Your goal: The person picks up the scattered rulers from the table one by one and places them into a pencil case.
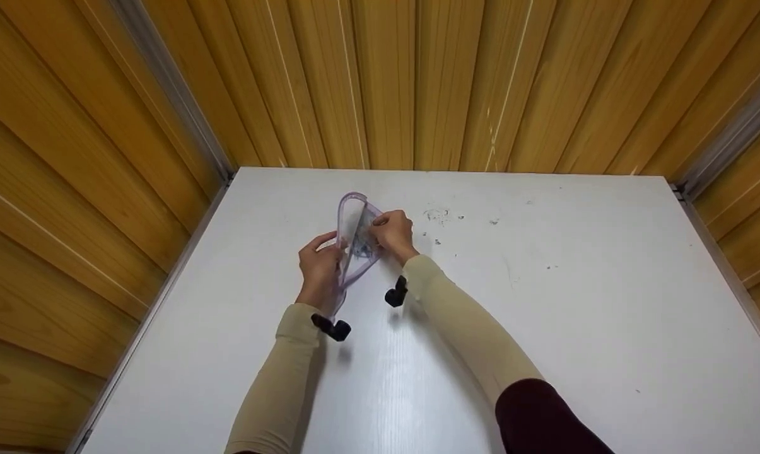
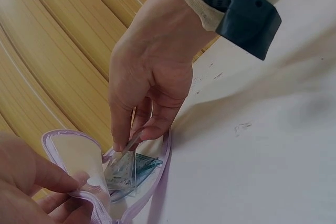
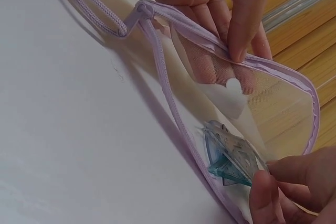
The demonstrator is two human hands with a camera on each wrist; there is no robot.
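Note:
A see-through mesh zip pouch [image 1: 343,217] with lilac edging stands with its mouth spread over the white table. My left hand [image 1: 320,268] pinches one mesh side at the zip edge, thumb on one face and fingers behind it. Within the mouth, my right hand [image 1: 395,233] pinches the edge of a clear plastic ruler [image 3: 239,148], a flat piece with cut-outs and markings. Beside it in the pouch lies a teal see-through plastic piece [image 3: 231,174], partly covered. A white heart print [image 3: 234,87] shows on the mesh.
A lilac cord loop [image 3: 86,1] hangs from the zip end near my left wrist. Dark scuff marks [image 1: 438,216] dot the white table [image 1: 575,302] to the right. Wood-look panels [image 1: 386,82] stand behind and at both sides. Each wrist carries a black camera mount [image 1: 332,328].

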